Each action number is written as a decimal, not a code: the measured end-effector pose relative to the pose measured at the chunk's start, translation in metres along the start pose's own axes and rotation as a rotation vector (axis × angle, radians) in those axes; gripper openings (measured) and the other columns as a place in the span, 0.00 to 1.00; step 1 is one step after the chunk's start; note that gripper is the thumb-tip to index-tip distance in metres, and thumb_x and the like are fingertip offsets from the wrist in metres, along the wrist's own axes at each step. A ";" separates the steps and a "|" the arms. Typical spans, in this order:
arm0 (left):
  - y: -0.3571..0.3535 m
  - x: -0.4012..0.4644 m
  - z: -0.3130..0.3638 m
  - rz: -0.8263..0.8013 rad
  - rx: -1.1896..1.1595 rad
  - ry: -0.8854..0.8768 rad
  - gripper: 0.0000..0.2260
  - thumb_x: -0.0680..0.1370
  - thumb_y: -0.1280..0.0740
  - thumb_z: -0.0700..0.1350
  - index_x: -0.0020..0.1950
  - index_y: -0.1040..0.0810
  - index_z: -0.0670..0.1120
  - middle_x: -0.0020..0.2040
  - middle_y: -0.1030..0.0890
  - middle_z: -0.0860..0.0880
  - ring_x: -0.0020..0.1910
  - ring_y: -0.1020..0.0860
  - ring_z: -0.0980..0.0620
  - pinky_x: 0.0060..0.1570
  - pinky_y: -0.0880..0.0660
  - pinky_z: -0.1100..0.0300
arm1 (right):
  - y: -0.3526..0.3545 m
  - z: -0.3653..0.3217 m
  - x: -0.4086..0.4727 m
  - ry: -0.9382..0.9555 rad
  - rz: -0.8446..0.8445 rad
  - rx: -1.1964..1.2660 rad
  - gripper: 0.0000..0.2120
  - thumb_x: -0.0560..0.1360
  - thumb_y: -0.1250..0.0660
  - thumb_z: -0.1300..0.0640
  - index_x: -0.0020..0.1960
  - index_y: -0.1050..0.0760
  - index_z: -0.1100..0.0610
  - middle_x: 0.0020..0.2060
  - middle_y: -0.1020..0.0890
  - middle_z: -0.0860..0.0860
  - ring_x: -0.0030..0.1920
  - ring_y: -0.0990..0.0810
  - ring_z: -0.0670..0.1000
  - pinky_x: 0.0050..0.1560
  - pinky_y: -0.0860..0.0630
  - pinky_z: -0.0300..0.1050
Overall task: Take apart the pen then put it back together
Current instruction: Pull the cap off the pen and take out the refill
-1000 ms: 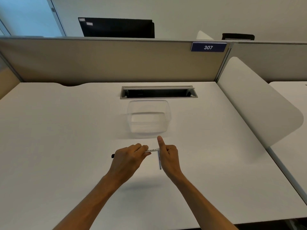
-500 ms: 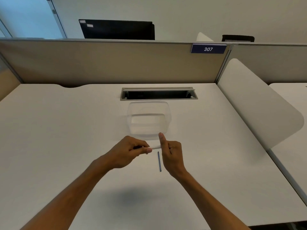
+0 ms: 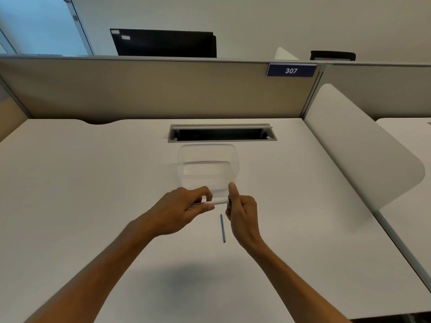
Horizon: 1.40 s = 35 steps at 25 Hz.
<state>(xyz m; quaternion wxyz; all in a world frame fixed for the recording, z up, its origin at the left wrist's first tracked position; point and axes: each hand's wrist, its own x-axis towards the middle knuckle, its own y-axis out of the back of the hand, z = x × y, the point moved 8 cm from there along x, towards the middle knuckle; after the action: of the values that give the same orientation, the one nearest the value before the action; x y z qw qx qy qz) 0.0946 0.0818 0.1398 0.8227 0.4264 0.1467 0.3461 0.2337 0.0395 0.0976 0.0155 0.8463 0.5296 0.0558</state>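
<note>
From the head view, your left hand (image 3: 184, 209) and right hand (image 3: 242, 212) both curl their fingers round the slim white plastic pen barrel (image 3: 219, 201), holding it level above the white desk (image 3: 93, 194). A thin blue-grey refill rod (image 3: 223, 228) lies on the desk just below your right hand, near a clear plastic tub (image 3: 207, 169).

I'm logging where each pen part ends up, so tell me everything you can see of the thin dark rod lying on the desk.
The thin rod is a slim, straight, bluish-grey stick, probably the pen's ink refill, with a smooth and slightly shiny look. It lies flat on the white desk, running nearly straight toward and away from the person, just below the two hands. Nothing grips it; the right hand hangs close beside its far end, but contact cannot be told. Its tip details are too small to make out.
</note>
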 end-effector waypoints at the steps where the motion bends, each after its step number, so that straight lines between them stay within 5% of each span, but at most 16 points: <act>1: 0.002 -0.002 0.003 0.040 0.088 -0.024 0.11 0.79 0.42 0.58 0.52 0.26 0.53 0.32 0.26 0.56 0.30 0.28 0.54 0.33 0.31 0.64 | -0.001 0.003 0.001 -0.051 -0.005 0.014 0.28 0.80 0.42 0.45 0.25 0.37 0.59 0.18 0.36 0.47 0.22 0.38 0.47 0.27 0.37 0.42; 7: 0.008 -0.015 0.029 0.340 0.426 -0.268 0.13 0.79 0.43 0.54 0.50 0.22 0.49 0.36 0.23 0.53 0.28 0.27 0.53 0.24 0.35 0.64 | 0.000 0.006 0.002 -0.187 0.009 0.002 0.26 0.80 0.42 0.44 0.30 0.34 0.61 0.18 0.31 0.45 0.20 0.33 0.43 0.26 0.33 0.35; 12: 0.013 -0.021 0.029 0.415 0.392 -0.327 0.14 0.78 0.39 0.54 0.49 0.19 0.46 0.36 0.21 0.52 0.27 0.25 0.52 0.24 0.27 0.60 | -0.003 -0.003 0.001 -0.104 -0.035 -0.014 0.27 0.81 0.40 0.47 0.28 0.34 0.62 0.18 0.33 0.44 0.21 0.35 0.43 0.26 0.34 0.32; 16: 0.020 -0.012 0.022 0.293 0.206 -0.242 0.17 0.79 0.42 0.59 0.48 0.19 0.49 0.34 0.20 0.54 0.29 0.25 0.54 0.28 0.27 0.56 | -0.001 -0.013 0.002 0.015 -0.034 -0.048 0.30 0.80 0.40 0.48 0.26 0.37 0.65 0.20 0.35 0.50 0.23 0.37 0.45 0.27 0.36 0.37; 19: 0.024 -0.003 0.013 0.158 -0.055 -0.122 0.15 0.78 0.39 0.58 0.46 0.17 0.51 0.30 0.22 0.58 0.30 0.25 0.55 0.31 0.30 0.63 | -0.001 -0.028 0.004 0.113 -0.038 -0.066 0.28 0.79 0.39 0.48 0.23 0.39 0.54 0.18 0.36 0.44 0.21 0.38 0.45 0.25 0.40 0.37; 25: 0.019 0.005 0.018 -0.120 -0.413 -0.015 0.13 0.75 0.36 0.52 0.41 0.18 0.45 0.27 0.26 0.54 0.29 0.30 0.56 0.34 0.32 0.67 | 0.003 -0.069 -0.005 0.570 0.008 -0.167 0.22 0.81 0.45 0.45 0.31 0.38 0.52 0.25 0.36 0.45 0.24 0.37 0.42 0.29 0.42 0.30; 30: 0.027 0.001 0.018 0.066 -0.092 -0.076 0.13 0.74 0.35 0.57 0.50 0.22 0.50 0.34 0.22 0.56 0.29 0.27 0.55 0.34 0.30 0.68 | 0.001 -0.037 0.004 0.238 -0.037 -0.102 0.26 0.80 0.38 0.48 0.27 0.32 0.59 0.22 0.33 0.51 0.25 0.36 0.46 0.28 0.37 0.42; 35: 0.031 -0.011 0.041 0.306 0.418 -0.336 0.09 0.75 0.33 0.51 0.48 0.19 0.47 0.39 0.19 0.52 0.27 0.26 0.55 0.26 0.33 0.68 | 0.003 -0.015 0.005 -0.098 -0.042 -0.046 0.27 0.80 0.40 0.46 0.26 0.34 0.58 0.21 0.32 0.50 0.23 0.34 0.44 0.29 0.34 0.35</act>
<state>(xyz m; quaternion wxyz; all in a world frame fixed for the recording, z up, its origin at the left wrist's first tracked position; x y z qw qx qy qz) 0.0949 0.0623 0.1883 0.6682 0.6549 0.0108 0.3528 0.2371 0.0423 0.1133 0.0621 0.8362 0.5443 0.0263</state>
